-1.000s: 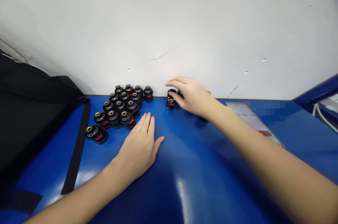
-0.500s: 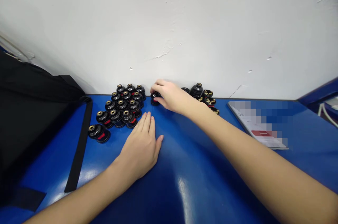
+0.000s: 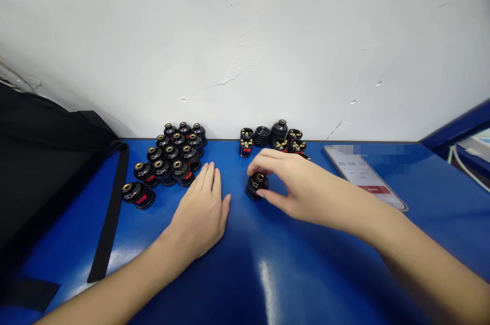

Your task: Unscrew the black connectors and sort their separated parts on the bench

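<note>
My left hand (image 3: 201, 210) lies flat on the blue table (image 3: 229, 284), fingers stretched out, its fingertips beside a cluster of black domed parts (image 3: 171, 153) with brass-ringed tops and some red marks. Between thumb and fingers, my right hand (image 3: 283, 179) grips a black domed part (image 3: 257, 185) that stands upright right of my left hand. Behind it, near the wall, are several open black parts with brass contacts (image 3: 246, 146), a black ring-shaped piece (image 3: 262, 136) and a taller black dome (image 3: 279, 130). My right hand partly hides the rightmost ones.
A phone (image 3: 363, 177) showing a timer lies at the right. Black fabric with a strap (image 3: 111, 213) covers the left side. A white wall (image 3: 245, 34) rises behind the table, and a blue frame (image 3: 455, 131) with a white cable is at the far right.
My right hand has moved right and nearer to me with the black domed part, uncovering the open brass-contact parts by the wall. My left hand stays flat.
</note>
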A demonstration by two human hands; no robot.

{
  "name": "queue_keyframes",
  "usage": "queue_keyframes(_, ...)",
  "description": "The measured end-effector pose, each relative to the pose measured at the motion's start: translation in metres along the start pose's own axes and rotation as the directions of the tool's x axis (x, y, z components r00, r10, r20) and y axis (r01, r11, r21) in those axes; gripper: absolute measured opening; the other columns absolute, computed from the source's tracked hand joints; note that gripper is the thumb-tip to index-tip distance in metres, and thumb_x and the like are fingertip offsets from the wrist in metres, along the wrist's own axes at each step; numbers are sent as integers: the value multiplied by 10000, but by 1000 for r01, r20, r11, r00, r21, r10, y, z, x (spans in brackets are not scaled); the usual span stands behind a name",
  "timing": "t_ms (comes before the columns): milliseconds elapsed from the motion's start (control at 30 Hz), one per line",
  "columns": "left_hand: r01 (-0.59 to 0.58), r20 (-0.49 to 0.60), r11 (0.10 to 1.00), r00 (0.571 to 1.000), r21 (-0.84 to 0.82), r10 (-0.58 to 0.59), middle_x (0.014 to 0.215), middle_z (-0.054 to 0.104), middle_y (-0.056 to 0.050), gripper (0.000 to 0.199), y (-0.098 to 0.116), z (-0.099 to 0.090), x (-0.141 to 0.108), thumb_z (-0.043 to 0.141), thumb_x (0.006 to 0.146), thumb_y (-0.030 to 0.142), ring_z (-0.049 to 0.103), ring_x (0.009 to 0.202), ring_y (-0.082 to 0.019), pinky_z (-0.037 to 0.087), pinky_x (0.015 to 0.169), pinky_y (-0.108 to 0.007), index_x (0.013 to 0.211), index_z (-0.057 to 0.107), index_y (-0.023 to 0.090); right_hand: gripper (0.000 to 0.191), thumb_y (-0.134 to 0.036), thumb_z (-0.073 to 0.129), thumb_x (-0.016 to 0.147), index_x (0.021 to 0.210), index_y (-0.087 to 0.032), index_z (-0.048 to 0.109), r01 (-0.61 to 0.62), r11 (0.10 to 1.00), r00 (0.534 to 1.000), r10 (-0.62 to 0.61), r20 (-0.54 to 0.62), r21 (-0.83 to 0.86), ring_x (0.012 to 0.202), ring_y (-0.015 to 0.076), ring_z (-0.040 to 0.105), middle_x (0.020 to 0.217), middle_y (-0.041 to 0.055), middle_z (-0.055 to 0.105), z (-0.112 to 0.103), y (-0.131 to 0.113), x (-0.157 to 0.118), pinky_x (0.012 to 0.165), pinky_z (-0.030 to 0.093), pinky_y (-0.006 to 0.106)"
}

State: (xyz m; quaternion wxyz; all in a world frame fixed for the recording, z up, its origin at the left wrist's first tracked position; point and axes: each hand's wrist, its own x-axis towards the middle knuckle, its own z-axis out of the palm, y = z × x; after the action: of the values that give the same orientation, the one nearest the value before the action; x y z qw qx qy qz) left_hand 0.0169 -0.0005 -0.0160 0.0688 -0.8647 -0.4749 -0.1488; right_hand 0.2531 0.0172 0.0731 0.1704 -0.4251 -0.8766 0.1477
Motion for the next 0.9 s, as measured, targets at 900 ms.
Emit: queue_keyframes(900,-70,-121,851,993,-521,7,1143,705,-69,293,1,-10,10,663,1022,297,678,1010,-242,559,898,-417,1273,529,226,213,-366,566,1080,1254,-242,554,-40,714,974,183,-131,699,969,192,755,1136,70,749,68,17,-26,891,624,352)
